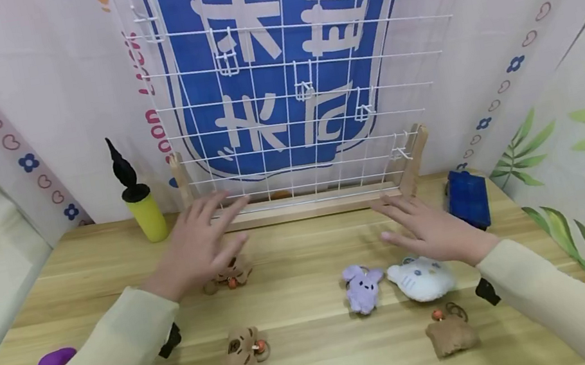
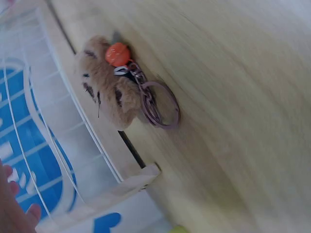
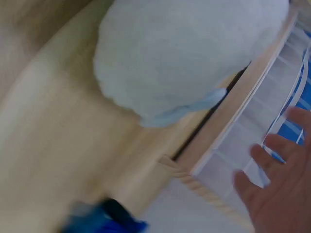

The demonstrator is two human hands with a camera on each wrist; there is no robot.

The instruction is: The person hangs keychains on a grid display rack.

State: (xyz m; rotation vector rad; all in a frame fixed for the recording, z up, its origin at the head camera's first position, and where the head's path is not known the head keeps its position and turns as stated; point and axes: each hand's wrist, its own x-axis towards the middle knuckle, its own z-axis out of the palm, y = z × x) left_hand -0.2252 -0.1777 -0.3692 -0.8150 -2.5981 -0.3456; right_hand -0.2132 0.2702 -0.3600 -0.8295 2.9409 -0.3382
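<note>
My left hand [image 1: 200, 241] hovers over the table at the left, fingers spread and holding nothing. Partly hidden below it lies a brown plush keychain [image 1: 233, 274], whose orange bead and metal ring [image 2: 163, 104] show in the left wrist view. Empty too, my right hand [image 1: 432, 226] hovers with extended fingers above a white plush [image 1: 422, 279]. Beside that plush lies a lilac plush keychain [image 1: 363, 289]. Nearer the front are a second brown plush keychain [image 1: 240, 353] at left and a brown plush [image 1: 451, 334] with an orange bead at right.
A white wire grid rack [image 1: 282, 122] with several hooks stands on a wooden base [image 1: 297, 211] at the back. A yellow pump [image 1: 147, 214] stands to its left. A blue box [image 1: 468, 198] is at right, a purple object [image 1: 56, 364] at far left.
</note>
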